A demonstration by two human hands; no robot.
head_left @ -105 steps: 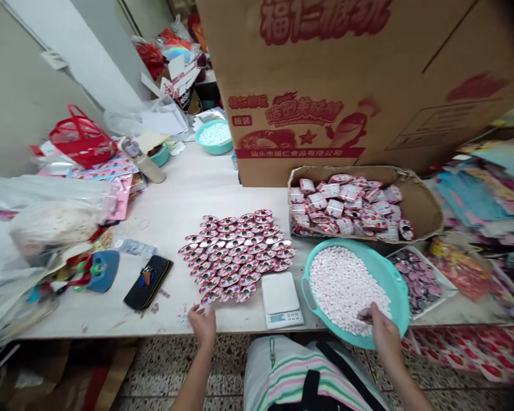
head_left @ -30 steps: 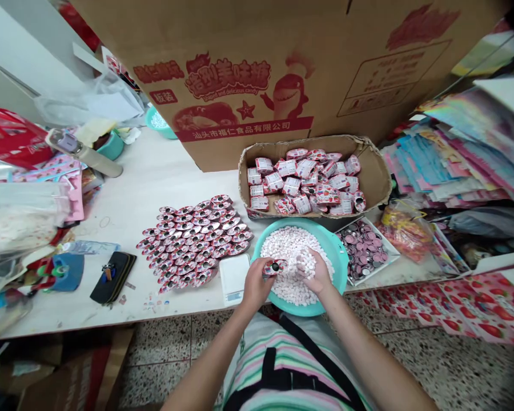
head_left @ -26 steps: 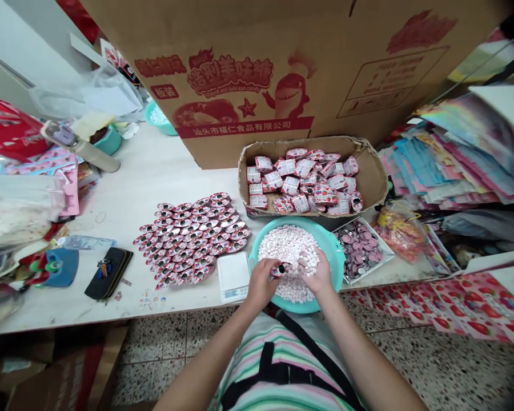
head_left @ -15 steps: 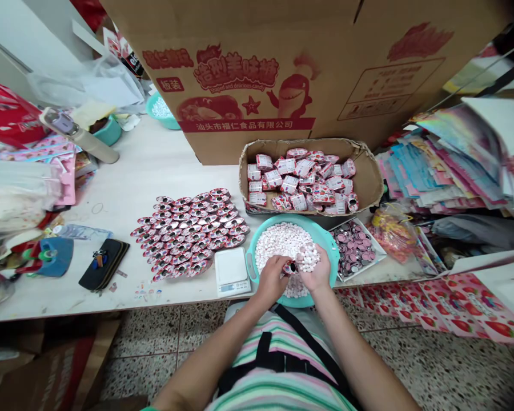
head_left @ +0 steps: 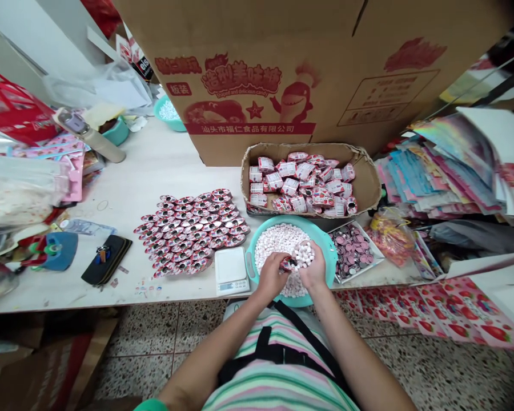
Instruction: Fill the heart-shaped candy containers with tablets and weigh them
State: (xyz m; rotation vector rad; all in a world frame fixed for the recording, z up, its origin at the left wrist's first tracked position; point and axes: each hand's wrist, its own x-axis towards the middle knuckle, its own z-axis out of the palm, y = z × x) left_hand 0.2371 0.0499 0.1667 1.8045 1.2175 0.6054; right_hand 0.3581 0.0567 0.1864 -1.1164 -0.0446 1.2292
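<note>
We see bright, even indoor light, soft shadows, small glints on the foil candy wrappers [head_left: 191,231], and edges bent by the wide lens.

Speckled terrazzo floor [head_left: 437,371] lies beneath a long white table [head_left: 154,165]; beyond, apparently, a pale wall [head_left: 55,34].

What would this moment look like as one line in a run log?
Left hand: pinches small red-and-silver shell | Right hand: holds small white candies | Above: teal plastic basin

**Around your bench**
A printed candy carton [head_left: 257,68] stood at the far side; a white digital scale [head_left: 231,271] sat near, a black zip pouch [head_left: 107,260] left, a tray of round pink discs [head_left: 352,251] right.
</note>
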